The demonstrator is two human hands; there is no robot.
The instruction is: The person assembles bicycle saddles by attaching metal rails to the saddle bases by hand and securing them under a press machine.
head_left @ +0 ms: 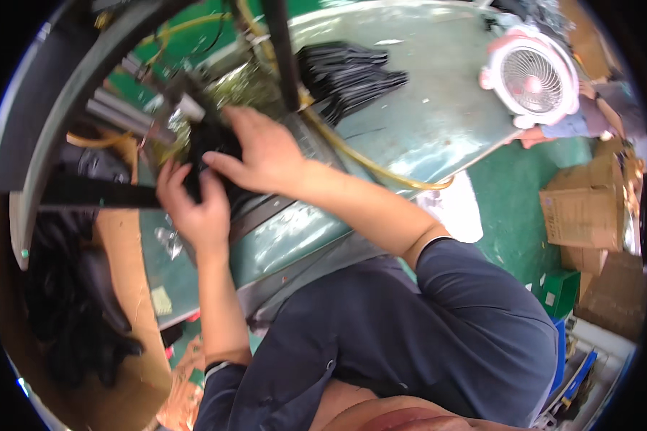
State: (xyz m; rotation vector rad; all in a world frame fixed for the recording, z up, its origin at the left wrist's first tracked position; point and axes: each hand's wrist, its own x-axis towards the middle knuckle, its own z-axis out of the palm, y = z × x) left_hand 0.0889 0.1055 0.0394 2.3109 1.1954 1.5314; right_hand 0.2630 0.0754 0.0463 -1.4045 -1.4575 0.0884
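Observation:
A dark black piece (212, 144), perhaps soft, lies in a machine fixture between my hands; its exact kind cannot be made out. My left hand (198, 215) is at its near left edge, fingers bent and thumb against it. From the right, my right hand (266, 154) reaches over the same piece, thumb apart and fingers stretched out along its far side. Past the right hand, a stack of flat black pieces (345, 75) lies on the table. Metal cylinders (133, 118) of the machine point toward the black piece from the left.
A dark machine post (280, 57) rises beside my right hand. A yellow hose (366, 161) curves over the green table (438, 93). A pink and white fan (532, 75) stands at the right. At left is a cardboard box (126, 287) of black glove-like items. Another person's arm (607, 111) shows far right.

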